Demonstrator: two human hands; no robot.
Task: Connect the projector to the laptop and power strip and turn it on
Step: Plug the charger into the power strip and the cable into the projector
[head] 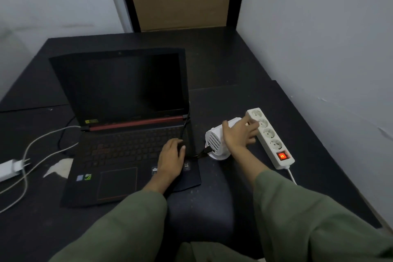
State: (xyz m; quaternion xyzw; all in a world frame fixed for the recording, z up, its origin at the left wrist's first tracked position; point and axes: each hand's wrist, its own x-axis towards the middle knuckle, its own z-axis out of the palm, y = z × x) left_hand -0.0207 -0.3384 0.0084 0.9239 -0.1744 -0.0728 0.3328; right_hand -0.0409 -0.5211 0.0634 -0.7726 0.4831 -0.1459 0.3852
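A person in olive sleeves [297, 208] works at a dark table [223, 66], both hands out over the gear. The left hand [171, 160] lies on the right edge of an open black laptop [127, 134], fingers curled down at the keyboard's corner where a black cable [196, 154] runs; whether it pinches the plug cannot be told. The right hand [239, 134] rests across the top of a small white projector [219, 140], fingers spread loosely and reaching toward the power strip [270, 137], thumb on the projector's near side.

The projector sits between the hands, just right of the laptop, touching or nearly touching the strip. Its long axis runs away from the person and to the right; its perforated end faces the person, with the black cable plugged in there.

The strip lies under the right fingertips, its long axis running from near right to far left. Its four sockets all stand empty, and its red switch [282, 156] glows at the near end.

The laptop's screen is dark. Stickers on its palm rest, left of the left hand, are too small to read. Far left of both hands, a white charger [10, 169] and white cords [32, 155] lie on the table.
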